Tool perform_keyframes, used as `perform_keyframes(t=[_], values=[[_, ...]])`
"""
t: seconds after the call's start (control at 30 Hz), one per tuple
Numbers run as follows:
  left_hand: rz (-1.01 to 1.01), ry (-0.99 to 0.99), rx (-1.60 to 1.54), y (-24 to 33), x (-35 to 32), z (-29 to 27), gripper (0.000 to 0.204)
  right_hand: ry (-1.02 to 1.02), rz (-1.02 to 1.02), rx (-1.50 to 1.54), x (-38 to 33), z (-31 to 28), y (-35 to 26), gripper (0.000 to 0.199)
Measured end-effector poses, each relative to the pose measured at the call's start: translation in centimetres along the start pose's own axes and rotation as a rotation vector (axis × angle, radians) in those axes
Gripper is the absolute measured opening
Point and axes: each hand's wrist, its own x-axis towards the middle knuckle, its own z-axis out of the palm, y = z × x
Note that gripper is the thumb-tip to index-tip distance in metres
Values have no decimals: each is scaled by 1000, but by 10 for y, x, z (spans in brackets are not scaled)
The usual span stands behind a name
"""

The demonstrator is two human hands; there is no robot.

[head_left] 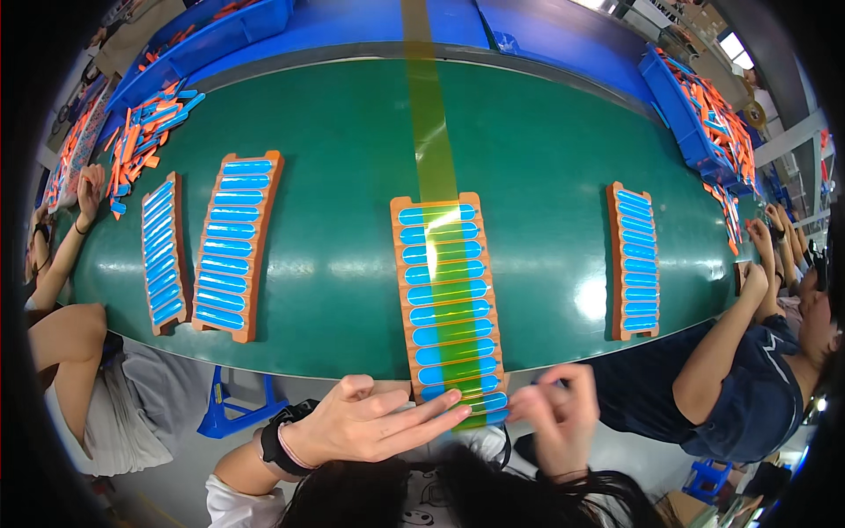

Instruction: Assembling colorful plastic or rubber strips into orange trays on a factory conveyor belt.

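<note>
An orange rack [494, 330] with a ladder of long blue rounded pieces stands in front of me, its near end at the table edge. A strip of clear yellow tape [431, 132] runs from the far side of the table lengthwise over the rack's middle. At the near end, my left hand [374, 421] lies with its middle fingers stretched out over the tape and the last blue pieces. My right hand [563, 422] is beside the rack's near right corner, fingers curled in and slightly blurred. Whatever it pinches, if anything, I cannot make out.
Two similar filled racks [233, 251] stand on the left and one rack [635, 264] on the right. Orange and blue pieces [145, 132] lie heaped at the far left. A blue bin [691, 123] of pieces stands far right. Other people sit at both sides.
</note>
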Motion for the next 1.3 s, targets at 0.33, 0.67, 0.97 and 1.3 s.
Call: perform_keyframes(t=[0.33,0.67,0.97,1.3], values=[[130,-19,75,1,16,-15,18,-457,-176,-451,37,24,-63,32],[-576,79,-712,-62,88,-41,42,-419,-318,-583,35,28,-58,28],[-1042,149,-1422,-153,135,16,38,-456,-306,-580,32,32,-63,29],[-926,257,-1194,-134,134,24,26,-347,-458,-624,85,51,-78,25]])
